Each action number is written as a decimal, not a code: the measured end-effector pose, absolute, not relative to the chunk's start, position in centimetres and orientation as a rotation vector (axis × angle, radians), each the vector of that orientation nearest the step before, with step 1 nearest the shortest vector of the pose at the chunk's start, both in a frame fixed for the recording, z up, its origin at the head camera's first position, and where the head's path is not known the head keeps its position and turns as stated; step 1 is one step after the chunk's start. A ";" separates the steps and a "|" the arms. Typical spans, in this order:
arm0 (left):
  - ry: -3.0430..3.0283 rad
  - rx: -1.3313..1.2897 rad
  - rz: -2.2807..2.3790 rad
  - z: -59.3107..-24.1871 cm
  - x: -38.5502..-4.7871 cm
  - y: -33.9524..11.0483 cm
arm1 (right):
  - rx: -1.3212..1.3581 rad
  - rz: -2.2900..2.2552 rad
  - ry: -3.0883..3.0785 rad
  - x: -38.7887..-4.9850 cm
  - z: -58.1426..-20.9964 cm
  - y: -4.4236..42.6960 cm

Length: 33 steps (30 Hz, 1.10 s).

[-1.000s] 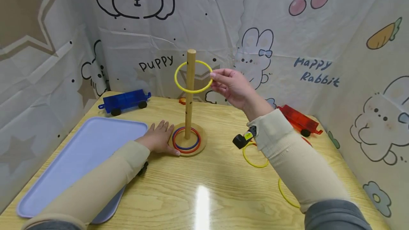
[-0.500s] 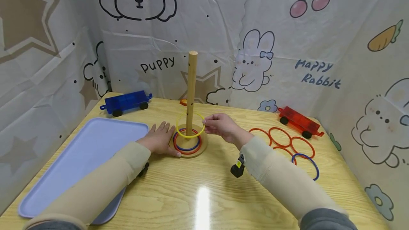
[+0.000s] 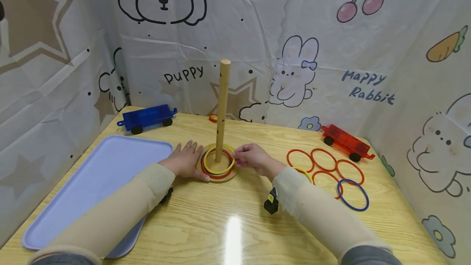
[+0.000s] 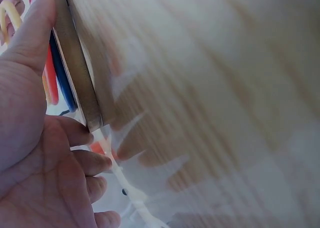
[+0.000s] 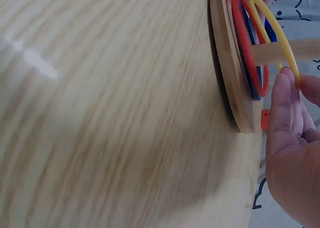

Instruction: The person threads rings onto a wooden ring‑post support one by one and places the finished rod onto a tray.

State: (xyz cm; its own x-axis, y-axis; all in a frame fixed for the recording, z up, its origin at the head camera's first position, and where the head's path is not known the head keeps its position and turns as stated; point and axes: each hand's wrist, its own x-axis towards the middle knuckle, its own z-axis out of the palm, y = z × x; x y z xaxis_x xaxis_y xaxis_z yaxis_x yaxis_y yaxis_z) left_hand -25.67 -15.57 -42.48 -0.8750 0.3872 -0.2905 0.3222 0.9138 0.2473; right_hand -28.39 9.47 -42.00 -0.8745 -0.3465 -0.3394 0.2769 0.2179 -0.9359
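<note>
Yellow ring (image 5: 280,30) has dropped; right hand (image 3: 254,158) pinches its three o'clock, spread left hand (image 3: 185,161) touches the base (image 5: 227,58) at nine; tilted release might skew it.

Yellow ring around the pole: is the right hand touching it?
Touching. The right wrist view shows the yellow ring pinched between the thumb and fingers of the right hand, with no gap at the grip.

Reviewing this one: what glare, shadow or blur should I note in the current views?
Head: a bright glare streak on the table, near the bottom edge. Left wrist: hazy, soft wood grain, with darker finger-shaped patches, shadow or reflection, beside the left hand. Right wrist: a glare patch at upper left, dark shadow along the wooden base.
</note>
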 end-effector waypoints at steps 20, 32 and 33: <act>2.741 0.510 0.264 -42.8 -25.9 -15.6 | -0.181 -1.561 2.139 -27.1 -38.2 16.7; 2.720 0.527 0.264 -43.1 -25.6 -16.0 | -0.202 -1.578 2.114 -19.9 -38.0 35.3; 2.722 0.531 0.262 -43.0 -25.7 -16.0 | -0.203 -1.588 2.105 -19.3 -38.3 36.7</act>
